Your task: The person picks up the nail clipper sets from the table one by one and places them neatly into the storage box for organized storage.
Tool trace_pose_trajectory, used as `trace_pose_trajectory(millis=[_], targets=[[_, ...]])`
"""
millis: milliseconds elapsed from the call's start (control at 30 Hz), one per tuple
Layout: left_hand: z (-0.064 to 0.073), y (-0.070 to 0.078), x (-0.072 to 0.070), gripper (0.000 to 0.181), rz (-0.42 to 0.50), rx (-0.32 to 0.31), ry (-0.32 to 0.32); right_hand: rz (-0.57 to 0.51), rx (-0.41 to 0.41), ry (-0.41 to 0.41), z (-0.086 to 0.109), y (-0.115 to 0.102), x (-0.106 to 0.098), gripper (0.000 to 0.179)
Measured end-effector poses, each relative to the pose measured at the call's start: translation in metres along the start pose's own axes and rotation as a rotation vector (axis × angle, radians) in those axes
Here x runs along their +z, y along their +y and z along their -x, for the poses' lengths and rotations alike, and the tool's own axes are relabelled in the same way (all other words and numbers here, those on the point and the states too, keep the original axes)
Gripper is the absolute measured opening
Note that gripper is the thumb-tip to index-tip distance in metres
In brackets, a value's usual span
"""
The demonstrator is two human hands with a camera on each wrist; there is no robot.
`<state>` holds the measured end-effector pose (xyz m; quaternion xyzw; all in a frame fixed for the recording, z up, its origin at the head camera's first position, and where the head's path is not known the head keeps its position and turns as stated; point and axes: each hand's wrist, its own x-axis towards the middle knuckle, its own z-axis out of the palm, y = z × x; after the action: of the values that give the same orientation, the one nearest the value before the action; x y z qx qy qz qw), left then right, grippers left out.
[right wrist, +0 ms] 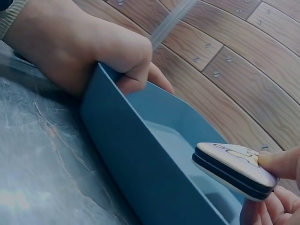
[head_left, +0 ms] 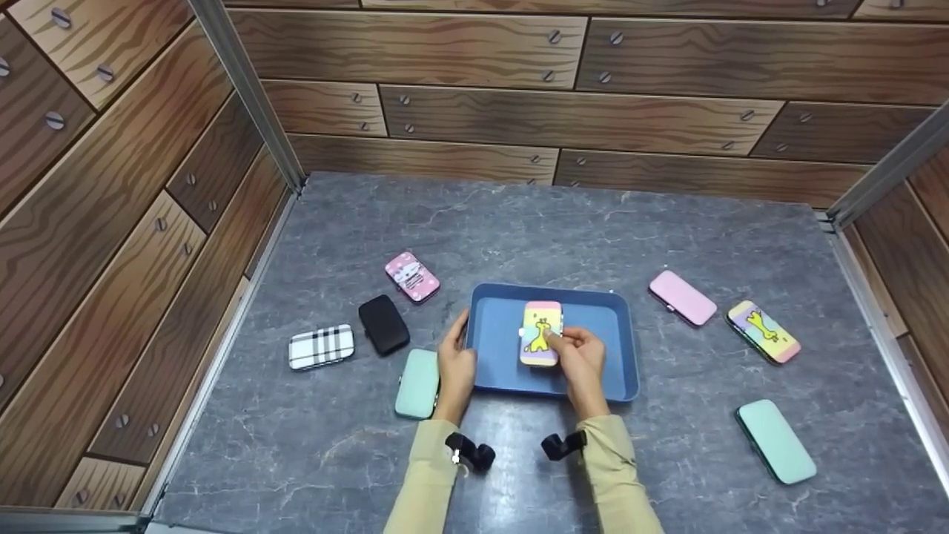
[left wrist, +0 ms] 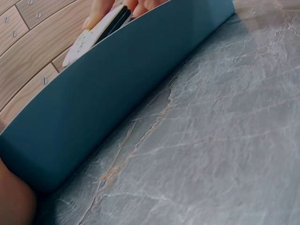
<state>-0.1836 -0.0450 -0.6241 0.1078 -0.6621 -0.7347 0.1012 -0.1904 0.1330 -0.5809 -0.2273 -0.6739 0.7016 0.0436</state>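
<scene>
Over the blue tray (head_left: 489, 334), my right hand (head_left: 584, 365) pinches a small giraffe-print hard case (head_left: 541, 326) by its right side, thumb on top and fingers beneath. The right wrist view shows the case (right wrist: 236, 166) tilted above the tray floor, its black seam facing the camera. My left hand (head_left: 456, 367) grips the tray's left wall, with the thumb bent over the rim and fingers along the outside. Close beside that hand lies a mint green case (head_left: 417, 384), its right edge partly hidden by the hand.
Left of the tray lie a plaid case (head_left: 322, 347), a black case (head_left: 384, 325) and a pink cat-print case (head_left: 412, 277). On the right are a plain pink case (head_left: 683, 297), another giraffe-print case (head_left: 764, 331) and another mint case (head_left: 776, 441). Wood-patterned walls (head_left: 474, 111) enclose the grey surface.
</scene>
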Motion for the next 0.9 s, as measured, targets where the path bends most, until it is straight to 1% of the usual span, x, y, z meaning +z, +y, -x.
trace_pose_trajectory(millis=[200,300,333,433,533,667,733,833,900], targets=[[-0.001,-0.002,0.001,0.08,-0.008,-0.011,-0.013,-0.012,0.021,0.002,0.003,0.004,0.012,0.018],[-0.001,-0.001,0.001,0.079,-0.014,-0.012,-0.014,-0.011,0.019,-0.013,0.003,0.005,0.019,0.019],[-0.001,0.002,0.001,0.079,-0.016,-0.02,-0.014,-0.007,0.015,-0.018,0.004,0.005,0.022,0.02],[0.006,0.019,0.0,0.077,-0.018,-0.007,-0.024,0.004,0.002,-0.035,0.004,0.006,0.028,0.02],[0.007,0.017,0.0,0.077,-0.01,-0.007,-0.03,0.024,-0.003,-0.035,0.005,0.005,0.033,0.021],[0.004,0.01,0.0,0.077,-0.009,0.014,-0.018,0.05,-0.008,-0.033,0.005,0.005,0.038,0.021],[0.008,0.019,0.0,0.075,-0.013,0.035,-0.017,0.063,-0.017,-0.033,0.005,0.005,0.041,0.021],[0.013,0.033,-0.001,0.074,-0.016,0.047,-0.02,0.078,-0.027,-0.036,0.005,0.006,0.045,0.02],[0.015,0.036,-0.001,0.074,-0.014,0.046,-0.025,0.082,-0.032,-0.039,0.005,0.008,0.047,0.02]])
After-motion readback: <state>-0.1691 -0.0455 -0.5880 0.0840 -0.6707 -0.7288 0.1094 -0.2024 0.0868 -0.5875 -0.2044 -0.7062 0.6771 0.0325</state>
